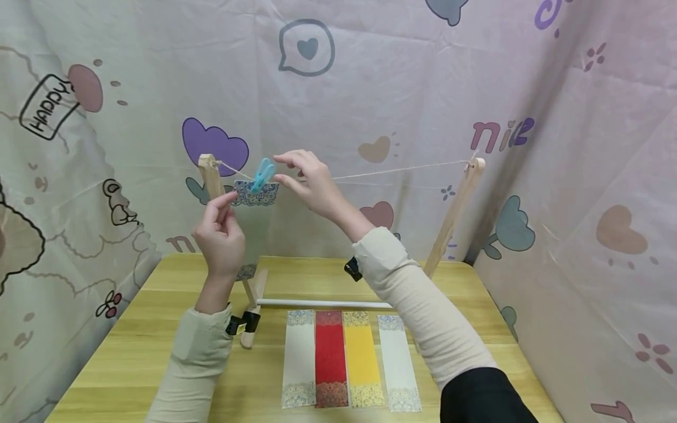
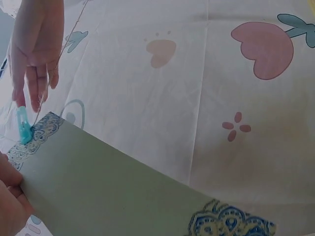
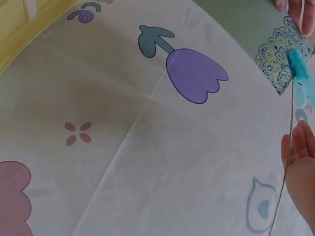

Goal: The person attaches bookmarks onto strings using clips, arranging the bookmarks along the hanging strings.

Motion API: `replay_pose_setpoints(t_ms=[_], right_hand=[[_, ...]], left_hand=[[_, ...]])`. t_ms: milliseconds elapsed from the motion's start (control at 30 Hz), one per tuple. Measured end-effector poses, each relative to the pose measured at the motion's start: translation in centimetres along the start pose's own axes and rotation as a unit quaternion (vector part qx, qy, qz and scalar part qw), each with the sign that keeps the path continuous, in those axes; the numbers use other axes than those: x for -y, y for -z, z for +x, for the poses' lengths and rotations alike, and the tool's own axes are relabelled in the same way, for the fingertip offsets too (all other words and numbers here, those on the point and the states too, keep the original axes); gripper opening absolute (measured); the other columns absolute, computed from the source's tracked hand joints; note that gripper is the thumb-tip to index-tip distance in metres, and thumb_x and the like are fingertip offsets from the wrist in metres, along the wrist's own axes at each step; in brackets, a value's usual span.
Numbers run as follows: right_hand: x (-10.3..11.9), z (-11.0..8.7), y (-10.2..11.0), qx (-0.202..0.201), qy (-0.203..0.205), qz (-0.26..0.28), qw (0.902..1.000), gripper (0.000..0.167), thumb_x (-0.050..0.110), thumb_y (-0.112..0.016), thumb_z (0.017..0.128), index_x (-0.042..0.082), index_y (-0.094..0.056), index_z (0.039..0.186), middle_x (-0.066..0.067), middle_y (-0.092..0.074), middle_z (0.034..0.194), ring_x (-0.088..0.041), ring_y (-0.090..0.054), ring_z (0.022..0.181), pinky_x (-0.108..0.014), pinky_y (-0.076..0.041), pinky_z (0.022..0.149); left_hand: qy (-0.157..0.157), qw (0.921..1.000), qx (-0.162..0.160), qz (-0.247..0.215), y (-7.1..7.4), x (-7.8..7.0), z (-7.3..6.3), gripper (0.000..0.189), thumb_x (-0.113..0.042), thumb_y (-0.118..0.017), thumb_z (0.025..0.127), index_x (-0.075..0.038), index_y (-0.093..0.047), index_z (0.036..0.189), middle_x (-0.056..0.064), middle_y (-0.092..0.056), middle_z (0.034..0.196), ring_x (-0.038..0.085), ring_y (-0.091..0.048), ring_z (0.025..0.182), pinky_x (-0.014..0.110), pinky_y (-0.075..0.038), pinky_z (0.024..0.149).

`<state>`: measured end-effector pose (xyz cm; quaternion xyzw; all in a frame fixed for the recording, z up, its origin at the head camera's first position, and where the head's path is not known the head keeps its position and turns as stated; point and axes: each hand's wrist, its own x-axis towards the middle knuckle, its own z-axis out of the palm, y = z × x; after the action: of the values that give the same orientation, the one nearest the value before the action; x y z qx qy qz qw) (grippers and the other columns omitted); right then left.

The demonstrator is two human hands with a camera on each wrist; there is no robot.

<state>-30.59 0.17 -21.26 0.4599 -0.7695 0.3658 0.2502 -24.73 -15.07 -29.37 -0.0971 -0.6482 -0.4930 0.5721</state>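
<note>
A pale green paper strip with blue lace patterns at both ends hangs from a thin string. A light blue clothespin clips the strip's upper patterned end at the string. My left hand pinches the strip's left edge near that top end, thumb and finger together. Beside the clothespin, my right hand has its thumb and index finger spread around the handle ends, its other fingers loosely bent. In the right wrist view this hand is below the clothespin, a gap between them.
Wooden posts hold the string at both ends, joined low down by a white rod. On the wooden table lie white, red and yellow patterned strips side by side. A printed cloth hangs behind.
</note>
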Motion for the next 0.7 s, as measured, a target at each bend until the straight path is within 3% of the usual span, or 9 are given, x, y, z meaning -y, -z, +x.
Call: replay_pose_setpoints(t_ms=[167,267,467,700], right_hand=[[-0.4,-0.7,0.1,-0.014,0.002,0.015,0.9998,0.027,0.006,-0.061,0.084,-0.005,-0.059,0.109,-0.013,-0.057,0.108,-0.021,-0.049,0.095,-0.016,-0.040,0.077],[-0.6,-1.2,0.2,-0.029,0.005,0.028,0.9992,0.025,0.005,-0.061,0.084,-0.005,-0.060,0.107,-0.014,-0.057,0.106,-0.020,-0.050,0.096,-0.017,-0.041,0.078],[-1.2,-2.0,0.4,-0.069,0.027,0.052,0.9959,0.021,0.001,-0.061,0.083,-0.008,-0.061,0.102,-0.016,-0.058,0.103,-0.020,-0.051,0.097,-0.026,-0.044,0.080],[-1.4,-2.7,0.7,-0.101,0.055,0.072,0.9907,0.017,-0.002,-0.061,0.081,-0.008,-0.062,0.097,-0.018,-0.059,0.100,-0.021,-0.052,0.095,-0.032,-0.046,0.077]], left_hand=[[0.002,0.9999,-0.008,-0.015,0.2,-0.2,0.0,0.025,0.019,-0.047,0.079,0.008,-0.062,0.095,0.013,-0.065,0.097,0.004,-0.052,0.064,0.009,-0.034,0.051],[-0.002,0.9998,-0.011,-0.019,0.2,-0.1,0.0,0.023,0.020,-0.047,0.078,0.010,-0.062,0.093,0.011,-0.065,0.099,0.012,-0.061,0.080,0.011,-0.043,0.061],[-0.014,0.9996,-0.009,-0.024,0.3,0.0,0.0,0.018,0.019,-0.050,0.078,0.014,-0.061,0.091,0.011,-0.064,0.101,0.019,-0.061,0.085,0.023,-0.049,0.075],[-0.021,0.9995,-0.019,-0.014,0.5,-0.2,-0.1,0.016,0.018,-0.053,0.077,0.012,-0.063,0.088,0.009,-0.064,0.102,0.020,-0.061,0.087,0.020,-0.048,0.074]])
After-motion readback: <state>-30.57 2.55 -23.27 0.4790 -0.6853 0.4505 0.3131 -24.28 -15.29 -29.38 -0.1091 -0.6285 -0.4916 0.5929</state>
